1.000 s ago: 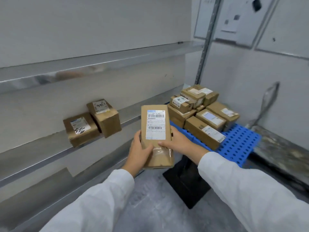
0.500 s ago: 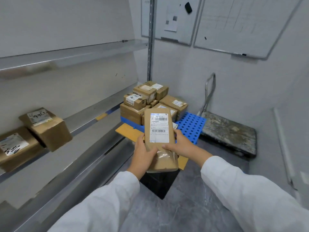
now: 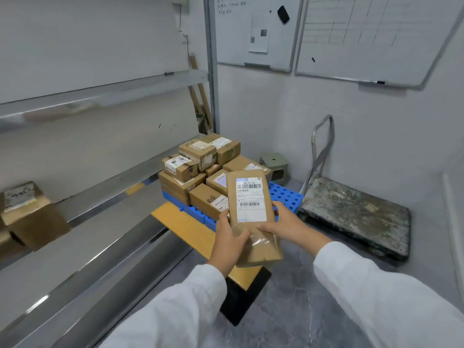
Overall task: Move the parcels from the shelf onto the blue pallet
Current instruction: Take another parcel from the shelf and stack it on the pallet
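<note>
A long brown parcel with a white barcode label on its upper face sat just below the middle of the view, tilted with its far end raised toward 12 o'clock and held in the air in front of the pallet stack. The left hand clasped its near left edge, thumb over the taped end, while the right hand gripped the right edge with fingers laid across the top. Both arms wore white sleeves coming in from 5 and 7 o'clock. Beyond the parcel, toward 12 o'clock, the blue pallet rested on a yellow-topped stand with a black base, and bore a stack of cardboard boxes piled two and three high, most with shipping labels. At 9 o'clock, a metal shelf ran along the wall, and one labelled box lay on it at the left edge of the view. At 3 o'clock a worn platform trolley stood on the grey floor, its handle leaning against the wall. Two whiteboards hung at 1 o'clock.
</note>
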`<state>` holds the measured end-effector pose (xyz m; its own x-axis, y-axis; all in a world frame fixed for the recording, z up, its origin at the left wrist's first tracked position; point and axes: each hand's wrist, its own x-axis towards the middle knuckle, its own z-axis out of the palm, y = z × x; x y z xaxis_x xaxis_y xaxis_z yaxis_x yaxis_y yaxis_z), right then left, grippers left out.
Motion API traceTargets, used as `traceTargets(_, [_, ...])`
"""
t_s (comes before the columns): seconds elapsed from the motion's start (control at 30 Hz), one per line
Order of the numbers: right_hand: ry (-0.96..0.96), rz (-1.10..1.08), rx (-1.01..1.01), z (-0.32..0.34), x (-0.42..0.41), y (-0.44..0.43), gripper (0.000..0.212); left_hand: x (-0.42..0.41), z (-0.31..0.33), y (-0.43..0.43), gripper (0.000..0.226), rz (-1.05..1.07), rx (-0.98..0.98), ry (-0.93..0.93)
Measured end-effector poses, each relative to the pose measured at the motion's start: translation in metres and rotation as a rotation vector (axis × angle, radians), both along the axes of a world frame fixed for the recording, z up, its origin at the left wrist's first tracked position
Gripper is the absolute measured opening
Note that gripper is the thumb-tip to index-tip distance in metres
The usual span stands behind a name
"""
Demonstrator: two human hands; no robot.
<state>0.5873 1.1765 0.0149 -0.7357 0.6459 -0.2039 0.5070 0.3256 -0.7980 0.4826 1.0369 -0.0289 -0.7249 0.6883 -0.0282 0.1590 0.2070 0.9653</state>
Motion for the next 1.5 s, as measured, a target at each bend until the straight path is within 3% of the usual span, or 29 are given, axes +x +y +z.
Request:
traceTargets(0.27, [0.008, 0.072, -0.030, -0.007, 0.000, 0.088, 0.072, 0.015, -0.003, 0.075, 0.066, 0.090, -0.001, -0.022])
traceTargets(0.67, [0.015, 0.374, -0.085, -0.019, -0.115, 0.114, 0.079, -0.056, -0.024, 0.090, 0.070, 0.369, 0.015, -0.002])
traceTargets(1.0, [-0.174, 0.581, -0.022, -0.041, -0.214, 0.148, 0.057, -0.115, -0.063, 0.123, 0.069, 0.545, 0.037, -0.158])
traceTargets(1.23, [-0.281, 0.631, -0.065, -0.067, -0.243, 0.168, 0.074, -0.127, -0.082, 0.132, 0.072, 0.629, -0.005, -0.245])
traceTargets(1.5, [-0.282, 0.803, -0.101, -0.077, -0.264, 0.174, 0.078, -0.130, -0.085, 0.131, 0.069, 0.745, -0.073, -0.269])
